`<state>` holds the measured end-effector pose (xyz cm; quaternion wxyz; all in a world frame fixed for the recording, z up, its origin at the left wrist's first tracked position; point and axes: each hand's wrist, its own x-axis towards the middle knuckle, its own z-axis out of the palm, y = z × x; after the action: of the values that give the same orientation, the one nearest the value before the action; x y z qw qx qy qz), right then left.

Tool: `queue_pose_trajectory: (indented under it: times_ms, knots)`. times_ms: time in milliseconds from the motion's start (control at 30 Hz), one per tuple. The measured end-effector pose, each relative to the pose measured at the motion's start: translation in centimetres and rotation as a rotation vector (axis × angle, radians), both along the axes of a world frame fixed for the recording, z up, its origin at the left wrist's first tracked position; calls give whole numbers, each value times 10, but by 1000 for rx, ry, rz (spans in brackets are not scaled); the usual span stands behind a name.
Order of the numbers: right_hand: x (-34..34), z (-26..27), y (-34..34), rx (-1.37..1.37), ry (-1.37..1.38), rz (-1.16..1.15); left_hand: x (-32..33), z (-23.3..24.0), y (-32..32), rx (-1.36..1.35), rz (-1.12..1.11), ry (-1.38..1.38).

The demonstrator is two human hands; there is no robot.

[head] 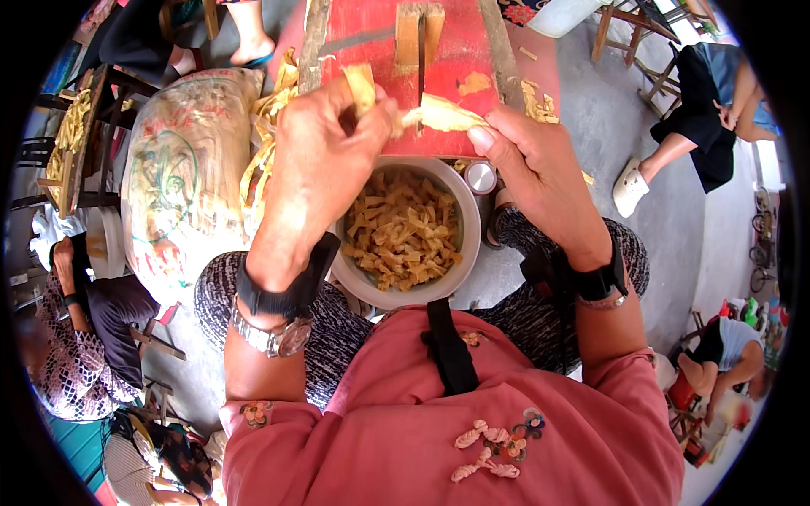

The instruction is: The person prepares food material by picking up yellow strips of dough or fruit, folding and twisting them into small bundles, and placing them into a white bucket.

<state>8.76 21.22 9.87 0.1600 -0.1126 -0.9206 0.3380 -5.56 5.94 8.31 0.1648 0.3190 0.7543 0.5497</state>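
Between my hands a pale yellow, dried-looking strip is stretched over the near end of a red-topped wooden bench. My left hand pinches it on one side, with a folded end standing up past the fingers. My right hand grips the other end between thumb and forefinger. Just beyond the strip, a forked wooden block rises from the bench, with a thin dark upright piece, possibly a blade, in front of it. Below my hands sits a pale round basin holding many short cut pieces of similar material.
A large, full woven sack stands at the left, with long yellow strips beside it. A round metal lid shows right of the basin. Other people sit at both sides; a seated person's leg reaches in from the right.
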Motion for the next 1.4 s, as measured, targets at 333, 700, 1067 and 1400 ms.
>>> queue_pose_trajectory:
  times_ms: [333, 700, 1067, 1400]
  knots:
    - [15, 0, -16, 222, 44, 18, 17, -5, -45, -110, -134, -76]
    - [20, 5, -33, -81, -52, 272, 29, -58, -60, -301, -523, 192]
    - [44, -41, -107, -529, -59, 670, 64, -42, -33, 3, -146, -1202]
    - [22, -30, -68, -532, -19, 80, 56, -14, -48, -83, -529, -402]
